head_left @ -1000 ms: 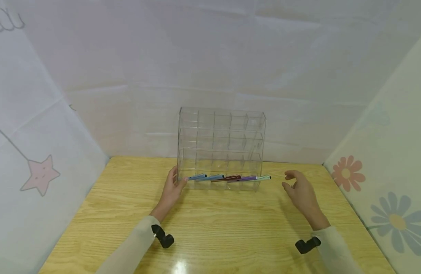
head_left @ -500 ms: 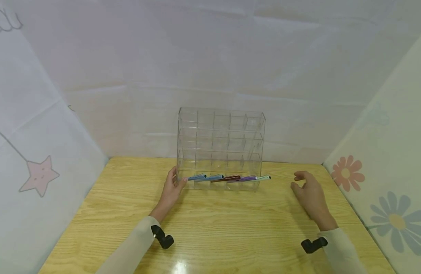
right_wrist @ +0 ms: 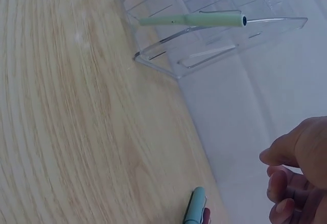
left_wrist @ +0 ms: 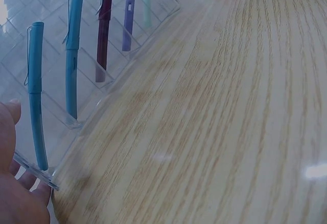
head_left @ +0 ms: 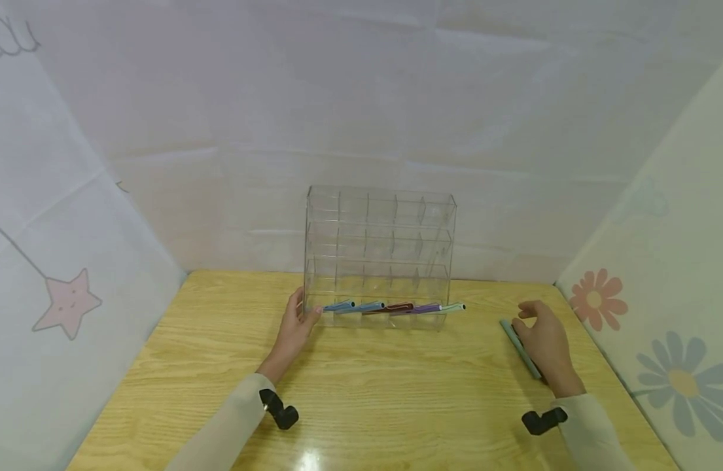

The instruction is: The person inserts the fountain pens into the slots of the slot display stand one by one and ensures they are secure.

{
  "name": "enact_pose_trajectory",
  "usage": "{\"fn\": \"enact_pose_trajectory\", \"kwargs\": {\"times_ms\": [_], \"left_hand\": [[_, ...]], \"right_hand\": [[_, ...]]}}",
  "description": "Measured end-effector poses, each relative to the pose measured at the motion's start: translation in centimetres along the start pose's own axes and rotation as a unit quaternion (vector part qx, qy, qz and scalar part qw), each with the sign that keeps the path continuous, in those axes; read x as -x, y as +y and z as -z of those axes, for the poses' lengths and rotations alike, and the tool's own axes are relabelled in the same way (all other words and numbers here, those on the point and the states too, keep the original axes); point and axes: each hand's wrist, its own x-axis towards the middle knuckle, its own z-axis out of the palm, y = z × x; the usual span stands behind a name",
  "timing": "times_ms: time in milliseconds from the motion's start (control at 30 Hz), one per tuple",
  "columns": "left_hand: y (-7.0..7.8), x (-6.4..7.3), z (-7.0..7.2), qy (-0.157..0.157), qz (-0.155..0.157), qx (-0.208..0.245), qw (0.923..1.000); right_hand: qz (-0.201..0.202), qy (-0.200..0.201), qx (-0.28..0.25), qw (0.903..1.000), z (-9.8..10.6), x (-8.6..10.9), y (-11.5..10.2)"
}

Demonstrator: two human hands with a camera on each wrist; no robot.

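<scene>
My left hand [head_left: 293,330] grips the lower left side of a clear acrylic pen rack [head_left: 380,258], thumb in front. In the left wrist view its fingers show through the plastic at the rack's corner. Several pens stand leaning in the rack's lowest row: two blue pens [left_wrist: 34,94] [left_wrist: 73,55], a dark red pen [left_wrist: 104,30], a purple pen [head_left: 426,307] and a pale green pen [right_wrist: 204,20]. My right hand [head_left: 546,343] hovers over the table's right side, fingers loosely bent and holding nothing. Beside and partly beneath it lies a teal pen [head_left: 521,350], with something dark red [right_wrist: 206,215] next to it.
The wooden table [head_left: 361,399] runs back to a white cloth wall [head_left: 361,98]. Cloth sides with a printed star [head_left: 69,302] and printed flowers [head_left: 599,297] flank it. The rack's upper rows show no pens.
My right hand has moved right, away from the rack, and the teal pen has come into view beside it. The left hand and the rack stay where they were.
</scene>
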Motion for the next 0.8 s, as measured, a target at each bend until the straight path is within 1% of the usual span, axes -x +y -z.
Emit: {"fn": "enact_pose_trajectory", "kwargs": {"times_ms": [200, 433, 667, 800], "left_hand": [[0.1, 0.1, 0.0, -0.002, -0.002, 0.006, 1.0000], [0.0, 0.1, 0.0, -0.002, 0.004, 0.005, 1.0000], [-0.3, -0.1, 0.0, -0.002, -0.003, 0.007, 1.0000], [-0.1, -0.2, 0.0, -0.003, -0.003, 0.006, 1.0000]], "right_hand": [[0.000, -0.021, 0.026, 0.9995, -0.5, 0.0, 1.1], [-0.007, -0.063, 0.060, 0.9962, -1.4, -0.4, 2.4], [-0.012, -0.079, 0.070, 0.9943, -2.3, -0.9, 3.1], [-0.021, -0.087, 0.069, 0.9935, -2.8, -0.8, 3.5]]}}
